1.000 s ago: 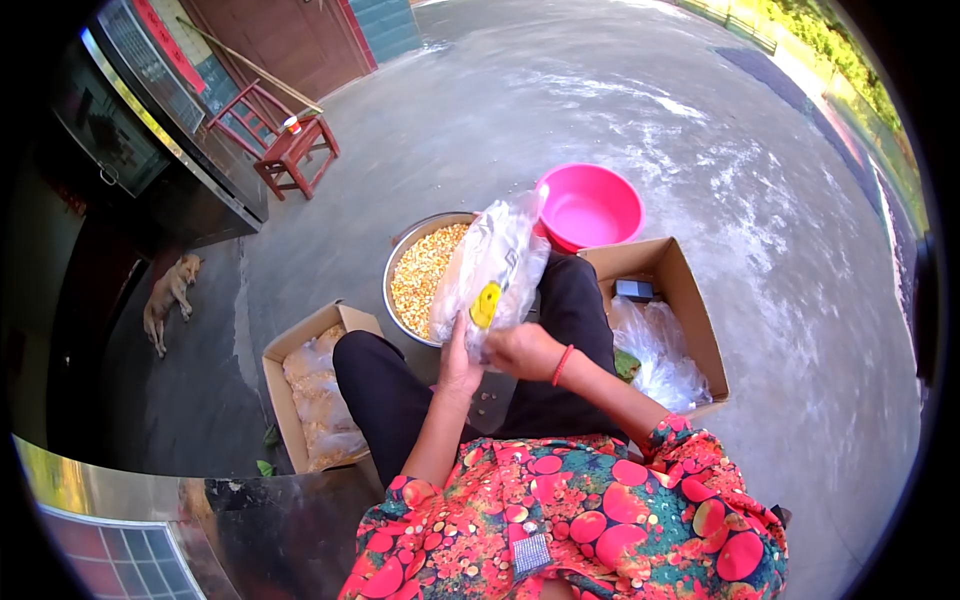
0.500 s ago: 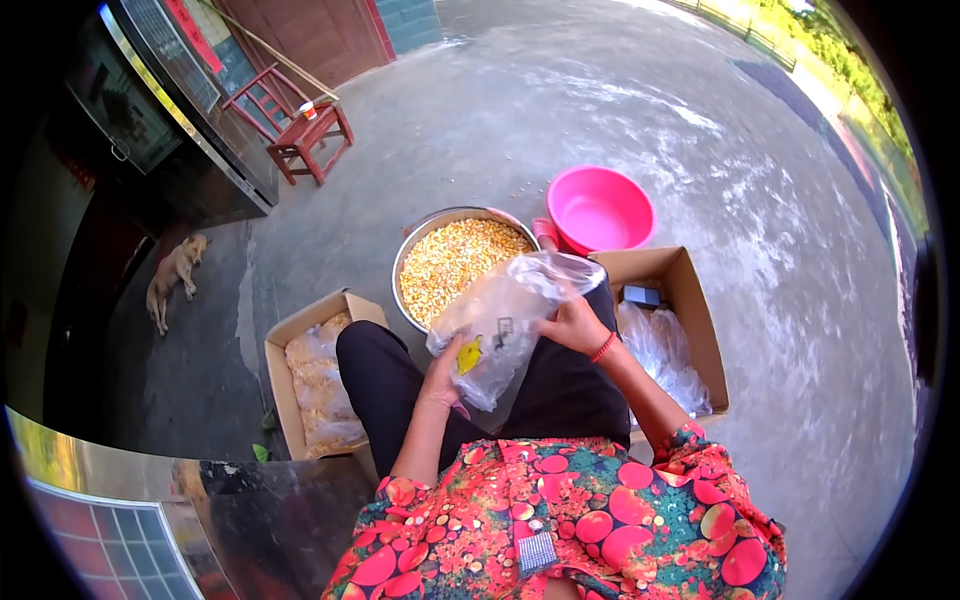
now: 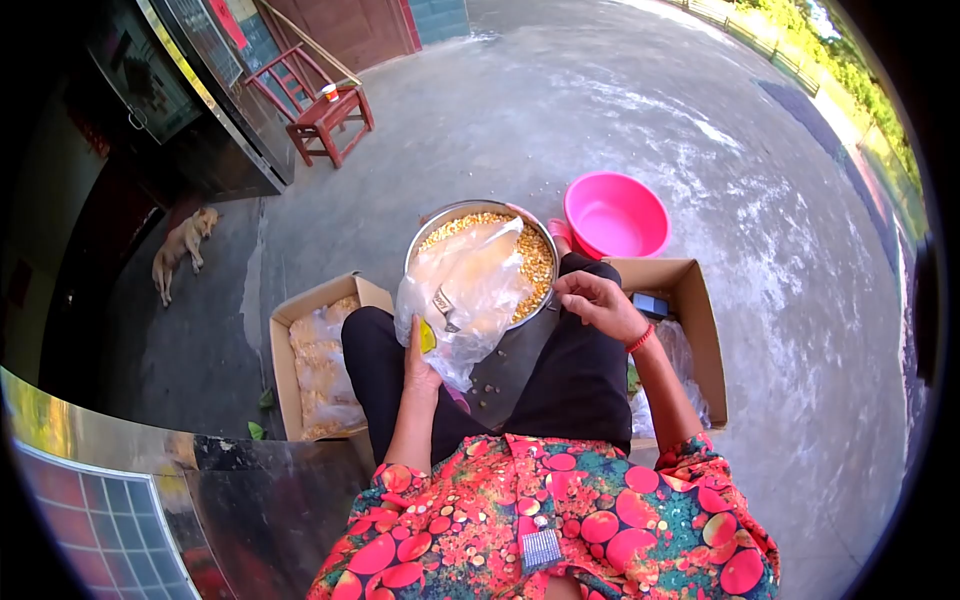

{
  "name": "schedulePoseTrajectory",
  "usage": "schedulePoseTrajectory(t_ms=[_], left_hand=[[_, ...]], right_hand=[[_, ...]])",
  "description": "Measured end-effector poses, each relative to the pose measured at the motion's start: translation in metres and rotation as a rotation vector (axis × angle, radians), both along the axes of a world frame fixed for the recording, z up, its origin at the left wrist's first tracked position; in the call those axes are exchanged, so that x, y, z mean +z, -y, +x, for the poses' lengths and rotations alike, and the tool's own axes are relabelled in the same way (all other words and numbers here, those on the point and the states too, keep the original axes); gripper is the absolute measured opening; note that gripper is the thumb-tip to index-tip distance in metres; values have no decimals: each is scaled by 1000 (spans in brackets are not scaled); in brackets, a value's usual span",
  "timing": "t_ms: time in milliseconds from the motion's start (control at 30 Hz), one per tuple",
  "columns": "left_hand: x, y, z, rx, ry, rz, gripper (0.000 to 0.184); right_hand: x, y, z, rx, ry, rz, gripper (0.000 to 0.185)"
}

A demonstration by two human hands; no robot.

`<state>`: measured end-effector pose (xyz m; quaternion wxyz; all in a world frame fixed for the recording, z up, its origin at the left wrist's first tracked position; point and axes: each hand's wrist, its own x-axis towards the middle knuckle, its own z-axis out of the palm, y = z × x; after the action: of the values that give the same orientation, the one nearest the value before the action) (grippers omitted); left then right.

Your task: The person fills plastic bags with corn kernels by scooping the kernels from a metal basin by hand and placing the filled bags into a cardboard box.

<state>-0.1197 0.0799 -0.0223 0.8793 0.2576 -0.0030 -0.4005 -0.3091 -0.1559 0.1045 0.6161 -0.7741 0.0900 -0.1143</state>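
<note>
My left hand (image 3: pixel 418 372) grips the near left edge of a clear plastic bag (image 3: pixel 465 300) with dark print on it. A small yellow patch (image 3: pixel 428 337) shows beside the thumb; I cannot tell whether it is on the bag or a separate piece. The bag lies spread over a round metal basin of corn kernels (image 3: pixel 537 255) in front of my knees, hiding much of the corn. Apart from the bag, my right hand (image 3: pixel 603 308) hovers over my right thigh by the basin's right rim, fingers loosely bent and nothing visible in them.
Left of my knee stands a cardboard box (image 3: pixel 282 370) of bagged, light-coloured contents. Another cardboard box (image 3: pixel 708 330) at my right holds clear plastic bags and a dark blue box (image 3: pixel 650 305). Beyond are a pink basin (image 3: pixel 617 215), a red chair (image 3: pixel 325 120) and a lying dog (image 3: pixel 182 250).
My right hand has let go of the bag and moved right. The bag has shifted left and flattened over the corn, with my left hand still on it. The whole view has shifted slightly.
</note>
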Motion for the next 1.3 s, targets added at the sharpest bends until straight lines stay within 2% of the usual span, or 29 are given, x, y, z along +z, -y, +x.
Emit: schedulePoseTrajectory(t_ms=[67, 100, 200, 233, 300, 367, 433, 467, 500, 567, 600, 633, 700, 733, 800, 900, 933, 967, 1033, 1067, 1167, 1200, 1233, 1300], left_hand=[[2, 1, -7, -22, 23, 29, 51], [6, 2, -11, -43, 47, 59, 51], [-3, 4, -13, -42, 67, 182, 50], [0, 4, -16, -70, 68, 226, 49], [5, 7, -22, -78, 87, 237, 47], [8, 7, -25, -99, 137, 231, 49], [6, 5, -21, -103, 138, 279, 49], [4, 5, -21, -111, 141, 328, 49], [5, 5, -21, -108, 141, 326, 49], [7, 7, -23, -107, 118, 246, 48], [3, 7, -20, -106, 120, 243, 48], [-3, 6, -17, -65, 100, 228, 46], [-10, 2, -11, -17, 73, 212, 45], [-10, 0, -6, 34, 29, 200, 43], [-22, -7, 10, 135, -28, 164, 39], [-25, -10, 18, 236, 40, 207, 36], [-25, -9, 16, 242, 13, 137, 28], [-24, -8, 15, 243, 18, 132, 28], [-22, -6, 12, 162, 12, 156, 27], [-21, -6, 11, 122, 38, 137, 27], [5, -1, -5, 43, 105, 113, 29], [13, 0, -11, 21, 133, 105, 32], [7, 1, -10, -1, 157, 107, 33], [5, 3, -14, -46, 197, 136, 33]], right_hand=[[-13, -4, 6, 44, 89, -114, 34], [-13, -9, 8, 55, 46, -157, 44], [-12, -32, 15, -82, 77, -365, 65], [-12, -38, 19, -78, 75, -363, 65], [-9, -47, 24, -259, 316, -656, 70], [-6, -49, 23, -262, 294, -617, 74], [-3, -47, 25, -360, 296, -393, 76], [0, -49, 24, -425, 338, -317, 59], [-7, -44, 23, -423, 338, -319, 59], [-27, -30, 19, -107, 119, -387, 34], [-20, -40, 18, -62, 153, -209, 17], [-19, -41, 17, 40, 190, -219, 23], [-7, -37, 13, 230, -16, 37, 21], [0, -33, 10, 235, -19, 35, 21], [14, -23, 3, 413, -146, 232, 20], [33, -3, -9, 520, -204, 108, 19], [33, 4, -13, 578, -259, 103, 16], [34, 3, -13, 577, -256, 98, 16], [37, -3, -14, 578, -8, 56, 26], [37, -2, -16, 577, -126, 177, 43], [19, -5, -4, 516, -114, 63, 38], [11, -8, -3, 472, -188, 62, 42], [4, -14, -1, 446, -124, 127, 45], [0, -16, 3, 517, -16, -90, 46]])
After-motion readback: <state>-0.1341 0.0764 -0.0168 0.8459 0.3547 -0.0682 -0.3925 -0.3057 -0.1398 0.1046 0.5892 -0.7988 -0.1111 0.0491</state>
